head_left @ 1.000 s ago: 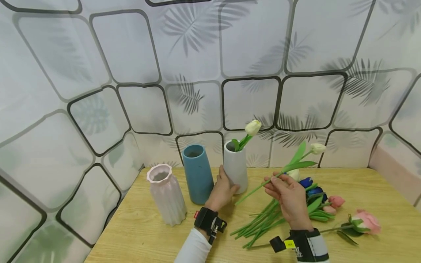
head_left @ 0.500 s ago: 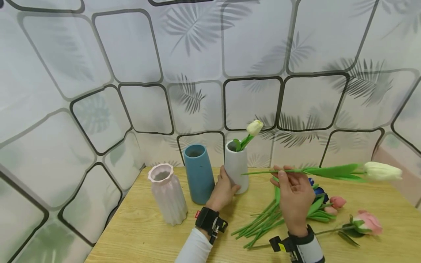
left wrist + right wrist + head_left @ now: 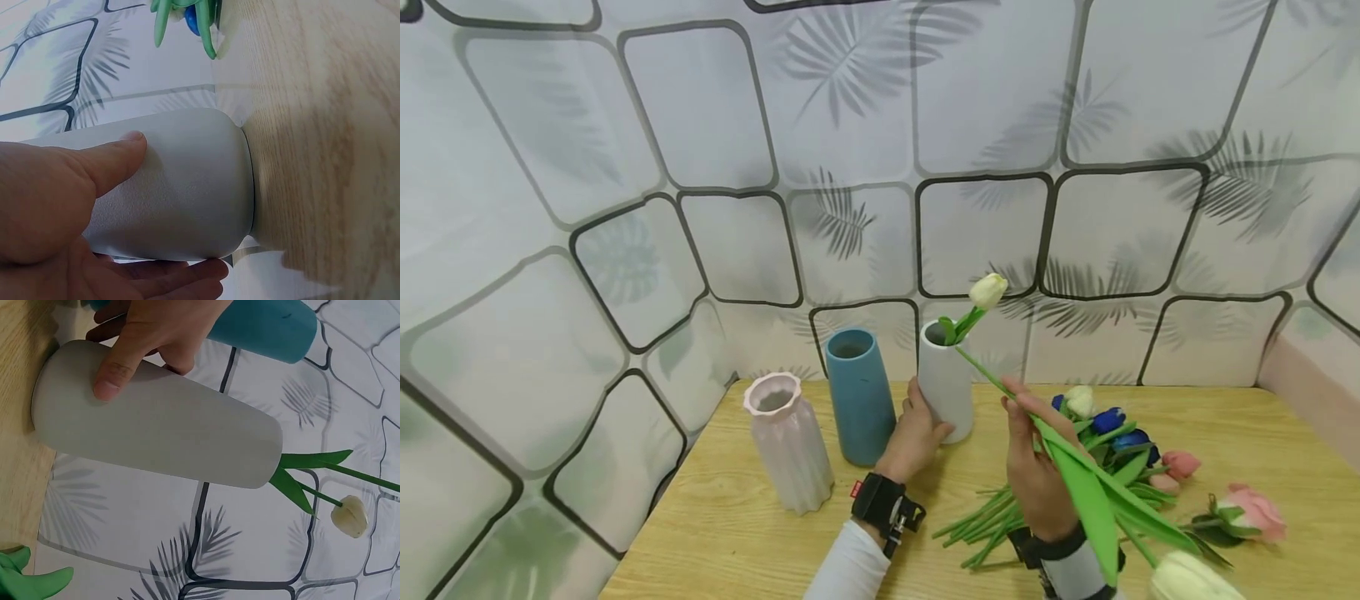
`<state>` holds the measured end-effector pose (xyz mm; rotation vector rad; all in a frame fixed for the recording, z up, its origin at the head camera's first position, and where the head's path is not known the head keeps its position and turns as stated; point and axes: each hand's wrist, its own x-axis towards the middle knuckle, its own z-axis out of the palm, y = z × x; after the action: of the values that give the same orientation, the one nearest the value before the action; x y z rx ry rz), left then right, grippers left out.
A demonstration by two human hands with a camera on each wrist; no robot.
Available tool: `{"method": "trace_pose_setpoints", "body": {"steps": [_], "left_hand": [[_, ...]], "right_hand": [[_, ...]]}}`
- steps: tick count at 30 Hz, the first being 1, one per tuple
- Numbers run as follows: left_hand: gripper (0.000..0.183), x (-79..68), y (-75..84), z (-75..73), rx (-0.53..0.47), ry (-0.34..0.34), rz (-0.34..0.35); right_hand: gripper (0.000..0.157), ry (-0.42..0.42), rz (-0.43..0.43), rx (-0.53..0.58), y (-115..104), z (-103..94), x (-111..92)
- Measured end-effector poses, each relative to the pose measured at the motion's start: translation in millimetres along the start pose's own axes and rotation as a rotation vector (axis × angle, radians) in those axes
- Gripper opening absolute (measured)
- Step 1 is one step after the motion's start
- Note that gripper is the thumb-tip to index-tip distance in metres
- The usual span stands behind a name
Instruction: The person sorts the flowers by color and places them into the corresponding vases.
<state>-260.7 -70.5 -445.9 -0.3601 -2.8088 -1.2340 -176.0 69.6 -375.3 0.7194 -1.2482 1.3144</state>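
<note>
The left hand [image 3: 913, 437] is curled around the lower part of the white vase [image 3: 951, 392], with the thumb on one side and the fingers on the other. The vase stands on the table [image 3: 700, 533]. One white tulip [image 3: 988, 291] leans out of its top, up above that hand.

The right hand [image 3: 1037, 475] pinches the stem of a long tulip [image 3: 1092, 500] between thumb and fingers. The flower end hangs low, on the near right side of that hand. The stem tip points up and away to the left, close to the vase's rim. I can't tell if they touch.

The stem could bump the rim or poke the leaves there, because it slants so much. The tulip could twist in the pinch, since only a bit of stem is held and the flower end hangs free. A hard bump could tip the white vase if the left hand's grip were too loose. The blue vase [image 3: 861, 400], just left of the left hand, could get knocked by the fingers. The long leaves could drag on the flower pile [image 3: 1126, 477] beside the right hand.
</note>
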Motion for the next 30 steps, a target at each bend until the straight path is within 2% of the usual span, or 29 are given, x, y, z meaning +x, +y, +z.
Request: {"method": "trace_pose_setpoints", "body": {"steps": [3,6,11,17,20,26,30], "left_hand": [[0.09,-0.2,0.9,0.8,0.007,0.015,0.008],[0.089,-0.1,1.6,2.0,0.004,0.034,0.01],[0.087,0.6,2.1,4.4,-0.003,0.06,0.02],[0.086,0.9,2.3,2.9,-0.012,0.057,0.007],[0.086,0.5,2.4,2.3,-0.01,0.049,0.002],[0.086,-0.5,1.3,3.1,-0.004,0.046,0.007],[0.086,-0.5,2.4,2.6,-0.008,0.046,0.004]], "right_hand": [[0.021,-0.015,-0.049,-0.125,4,5.0,-3],[0.022,-0.025,-0.045,-0.138,10,9.4,-7],[0.024,-0.074,0.045,-0.171,20,12.3,-9],[0.026,-0.159,0.169,-0.167,27,16.5,2],[0.031,-0.221,0.161,-0.197,32,20.2,8],[0.029,-0.389,0.097,-0.426,44,29.0,21],[0.021,-0.407,0.049,-0.529,48,32.5,28]]}}
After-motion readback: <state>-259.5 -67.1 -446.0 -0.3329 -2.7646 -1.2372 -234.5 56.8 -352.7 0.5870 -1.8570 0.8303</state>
